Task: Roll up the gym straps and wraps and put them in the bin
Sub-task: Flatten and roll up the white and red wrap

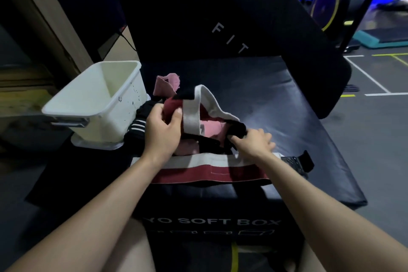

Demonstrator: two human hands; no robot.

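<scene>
Pile of straps and wraps sits on top of the black soft box [287, 130], w/ the white bin [97, 104] as landmark at the box's left edge. Bin upright; what shows of its inside is bare white wall, bottom not visible.

Left hand [163, 130] just right of the bin, grip clenched on a dark red roll [172, 106], thumb on its front face, fingers curled over the top. A white wrap [194, 112] loops up and over from the roll, arching right and down toward the right hand [254, 141]. Right hand is further right of the bin, its grip pinching a black strap end [237, 129] where the white wrap comes down; fingers curled, blurred, so exact hold on the white wrap can't be told.

Pink wrap [165, 85] sticks up behind the roll, right of the bin's far corner; more pink cloth lies between the two hands. Black piece w/ white stripes [138, 128] lies touching the bin's right wall, under the left hand. A flat red-and-white band [212, 168] lies stretched across the box's near edge, below both wrists, well right of the bin. Small black piece [298, 163] at the band's right end.

A black pad [242, 28] lettered "FIT" leans up behind the box.
</scene>
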